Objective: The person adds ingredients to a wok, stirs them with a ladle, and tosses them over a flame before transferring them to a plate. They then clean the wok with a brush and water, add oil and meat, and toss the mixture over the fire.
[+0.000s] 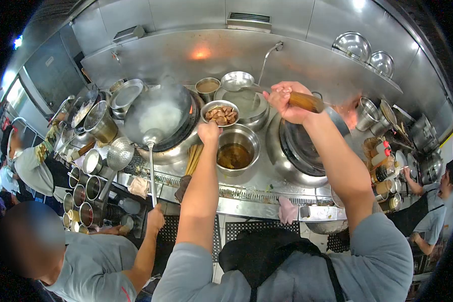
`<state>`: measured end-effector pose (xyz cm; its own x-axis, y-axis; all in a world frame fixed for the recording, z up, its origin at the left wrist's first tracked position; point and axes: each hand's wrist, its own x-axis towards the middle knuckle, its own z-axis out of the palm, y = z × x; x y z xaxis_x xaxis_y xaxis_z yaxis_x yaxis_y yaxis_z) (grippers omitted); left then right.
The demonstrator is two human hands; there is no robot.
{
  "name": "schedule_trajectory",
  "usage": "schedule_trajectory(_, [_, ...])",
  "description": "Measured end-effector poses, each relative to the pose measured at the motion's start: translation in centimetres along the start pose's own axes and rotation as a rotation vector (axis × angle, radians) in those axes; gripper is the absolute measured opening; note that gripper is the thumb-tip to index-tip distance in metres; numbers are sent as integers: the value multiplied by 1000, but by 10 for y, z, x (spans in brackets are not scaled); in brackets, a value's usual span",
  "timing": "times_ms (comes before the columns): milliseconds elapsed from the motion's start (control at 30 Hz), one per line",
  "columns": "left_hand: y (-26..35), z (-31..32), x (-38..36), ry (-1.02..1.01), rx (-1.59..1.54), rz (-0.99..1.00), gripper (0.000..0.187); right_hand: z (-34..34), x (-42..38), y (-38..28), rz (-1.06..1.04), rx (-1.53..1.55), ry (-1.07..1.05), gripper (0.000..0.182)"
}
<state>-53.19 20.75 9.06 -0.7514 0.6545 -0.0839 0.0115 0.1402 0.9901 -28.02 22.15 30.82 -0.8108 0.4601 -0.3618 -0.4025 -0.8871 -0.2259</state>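
My left hand grips the rim of a small steel bowl holding browned meat chunks. The bowl is above and behind a steel pot of brown oily liquid. My right hand, raised over the stove, is closed round the wooden handle of a ladle. Its metal shaft runs left toward a shiny round steel bowl shape, near a covered pot. Below my right hand a dark wok sits on its burner.
At left a steaming wok has a co-worker's ladle in it. That co-worker stands close beside me. A skimmer, a container of brown liquid and sauce bottles stand around. Flames show at right.
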Motion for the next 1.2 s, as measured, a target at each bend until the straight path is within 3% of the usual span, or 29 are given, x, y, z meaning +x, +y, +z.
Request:
schedule_trajectory(167, [8, 13, 0, -31, -88, -96, 29, -7, -43, 17, 57, -41, 63, 23])
schedule_trajectory(433, [13, 17, -13, -115, -43, -68, 27, -43, -82, 68, 100, -130, 108, 17])
schedule_trajectory(567, [17, 35, -16, -164, -57, -47, 28, -47, -104, 78, 12, -328, 238, 17])
schedule_trajectory(700, [26, 45, -34, -222, -71, -38, 29, -59, -123, 96, -157, -771, 414, 20])
schedule_trajectory(1033, [45, 95, -86, -375, -51, -35, 27, -109, -204, 93, -341, -1489, 603, 17])
schedule_trajectory(1200, [48, 149, -128, -419, -90, -165, 23, -131, -259, 82, -420, -1680, 791, 18])
